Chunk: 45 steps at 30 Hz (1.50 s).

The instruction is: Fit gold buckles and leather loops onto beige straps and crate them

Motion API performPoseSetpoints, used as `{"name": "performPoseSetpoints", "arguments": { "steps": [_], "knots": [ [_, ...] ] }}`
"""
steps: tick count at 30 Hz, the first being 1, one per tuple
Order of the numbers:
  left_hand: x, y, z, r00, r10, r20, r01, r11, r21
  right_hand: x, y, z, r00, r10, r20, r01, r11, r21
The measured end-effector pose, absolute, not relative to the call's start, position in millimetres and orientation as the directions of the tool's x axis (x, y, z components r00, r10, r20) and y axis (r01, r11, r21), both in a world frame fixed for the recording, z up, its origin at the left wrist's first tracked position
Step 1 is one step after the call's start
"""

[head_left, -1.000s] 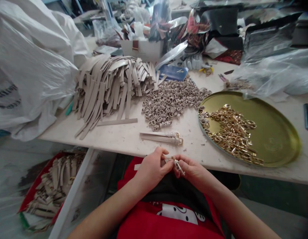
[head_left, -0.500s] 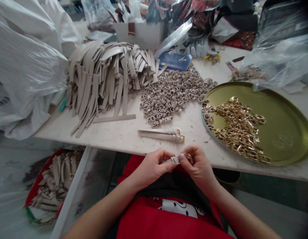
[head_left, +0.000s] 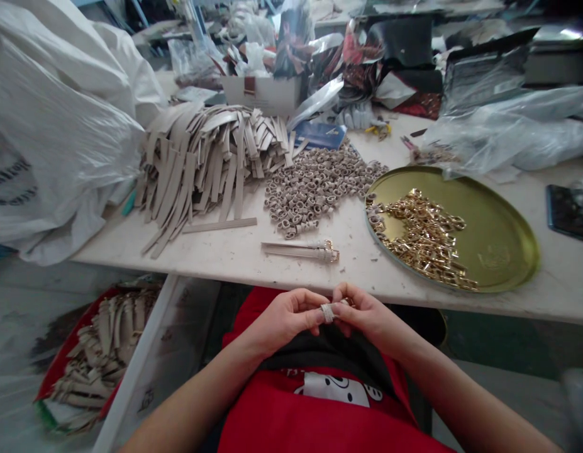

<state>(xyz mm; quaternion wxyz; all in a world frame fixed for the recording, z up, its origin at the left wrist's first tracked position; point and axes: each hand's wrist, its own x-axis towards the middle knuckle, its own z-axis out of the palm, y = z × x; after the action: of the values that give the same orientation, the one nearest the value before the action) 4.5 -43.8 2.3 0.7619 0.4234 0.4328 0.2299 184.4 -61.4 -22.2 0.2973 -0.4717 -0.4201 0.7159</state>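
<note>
The left hand [head_left: 284,321] and right hand [head_left: 371,318] are closed together in front of the person's red shirt [head_left: 314,402], just below the near edge of the tabletop [head_left: 216,264]. Their fingers curl inward and pinch a small beige strap loop [head_left: 327,313] between them. A bit of gold metal [head_left: 348,302] shows beside the loop at the right hand's fingertips, too small to make out.

Nearest the hands on the tabletop lie assembled beige straps with gold buckles [head_left: 300,252]. Beyond them sit a heap of long beige strips [head_left: 201,163] and a heap of beige loops [head_left: 314,195]. To the right, a round brass-coloured tray [head_left: 501,239] holds a spread of gold buckles [head_left: 421,239]. A white plastic sack [head_left: 50,126] slumps over the left end, a red crate [head_left: 72,358] filled with beige strips sits below the tabletop at left, and a cardboard box [head_left: 263,94] stands among crumpled bags at the back
</note>
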Motion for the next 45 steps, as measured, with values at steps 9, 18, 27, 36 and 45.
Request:
{"name": "performPoseSetpoints", "arguments": {
  "steps": [9, 18, 27, 36, 45],
  "knots": [
    [1.1, -64.4, 7.9, 0.542, 0.704, -0.459, 0.287, 0.358, 0.889, 185.4, -87.3, -12.0, -0.320, 0.912, -0.256, 0.273, -0.170, -0.947],
    [1.4, -64.2, 14.7, 0.583, 0.733, -0.350, 0.644, -0.154, 0.750, 167.8, -94.1, -27.3, -0.170, 0.981, -0.092, 0.365, -0.024, -0.931],
    [3.0, -46.1, 7.0, 0.618, 0.725, -0.304, 0.670, -0.283, 0.686, 168.6, -74.4, -29.0, -0.204, 0.976, 0.082, 0.574, 0.187, -0.797],
    [9.3, 26.9, 0.0, 0.559, 0.818, -0.134, 0.769, -0.451, 0.454, 176.2, 2.1, -31.7, -0.215, 0.956, 0.202, 0.804, 0.290, -0.518],
    [-42.3, 81.4, -6.3, 0.360, 0.924, 0.125, 0.904, -0.379, 0.197, 179.3, 39.8, -70.9, -0.195, 0.928, 0.317, 0.753, 0.349, -0.558]
  ]
}}
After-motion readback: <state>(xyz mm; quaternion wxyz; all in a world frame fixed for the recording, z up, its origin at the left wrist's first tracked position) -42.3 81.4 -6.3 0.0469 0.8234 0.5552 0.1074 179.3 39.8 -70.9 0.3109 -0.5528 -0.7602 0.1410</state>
